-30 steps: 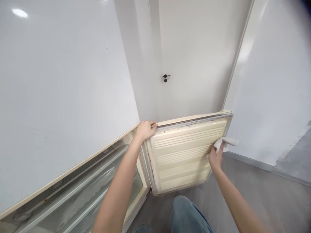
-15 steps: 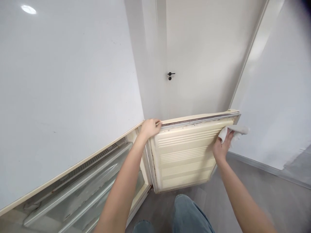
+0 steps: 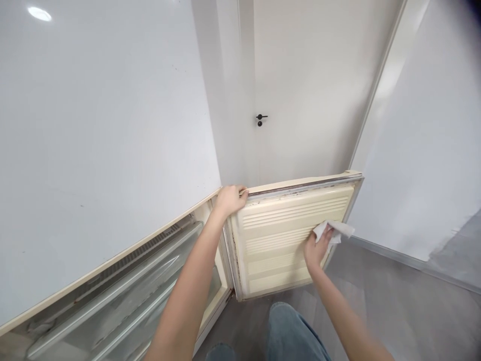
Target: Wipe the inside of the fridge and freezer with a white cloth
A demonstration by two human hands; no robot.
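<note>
A cream freezer door (image 3: 278,271) stands swung out, its ribbed inner panel facing me and dark grime along the seal. My left hand (image 3: 230,199) is closed over the door's top edge at the hinge side. In my right hand (image 3: 316,246) is a crumpled white cloth (image 3: 338,229), held against or just before the right part of the ribbed panel; contact is hard to make out. To the left, the freezer compartment (image 3: 210,233) is open, with clear-fronted drawers (image 3: 150,291) inside.
The white top of the freezer (image 3: 112,125) fills the left side. Behind stands a white room door (image 3: 308,75) with a black handle (image 3: 260,117). A white wall (image 3: 421,190) is at right, above a grey floor (image 3: 383,296). My knee (image 3: 291,333) is close below the freezer door.
My right hand has moved down and left across the panel with the cloth, away from the upper right corner. My left hand keeps its hold on the door's top edge.
</note>
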